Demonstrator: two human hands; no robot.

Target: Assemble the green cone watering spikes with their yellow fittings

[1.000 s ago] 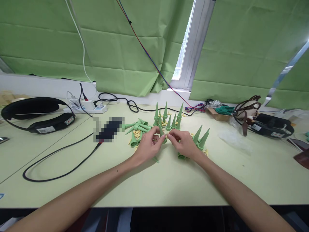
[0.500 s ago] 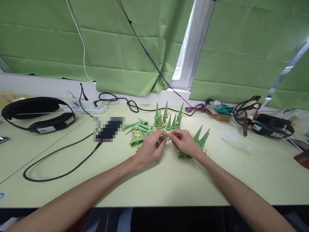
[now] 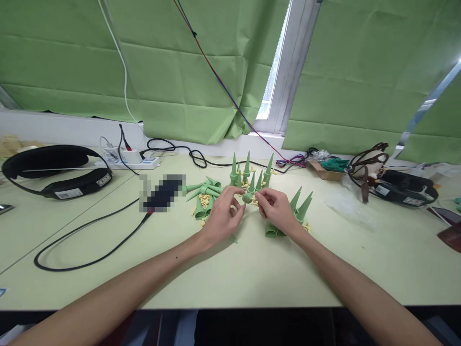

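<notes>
My left hand (image 3: 225,214) has its index finger and thumb curved around the round end of a green plastic spike (image 3: 247,197). Close by on the right, my right hand (image 3: 275,209) pinches a small yellow plastic peg (image 3: 256,199), partly hidden by the fingertips. Beyond both hands, several green spikes (image 3: 247,166) stand upright with yellow pegs at their sides. Loose green spikes (image 3: 199,211) lie heaped left of my left hand, with small yellow pegs (image 3: 204,201) among them. More spikes (image 3: 303,207) stand or lie beside my right hand, partly covered by it.
A phone-like device (image 3: 163,192), blurred out, lies left with a black cable attached. Black headsets (image 3: 72,187) rest at both sides. A power strip (image 3: 144,163) sits at the back left. A cardboard box (image 3: 327,172) and clear plastic (image 3: 355,206) lie to the right.
My left index finger and thumb have spread wider, and the green spike's round end now shows between them. My right hand has shifted slightly right, still pinching the yellow peg.
</notes>
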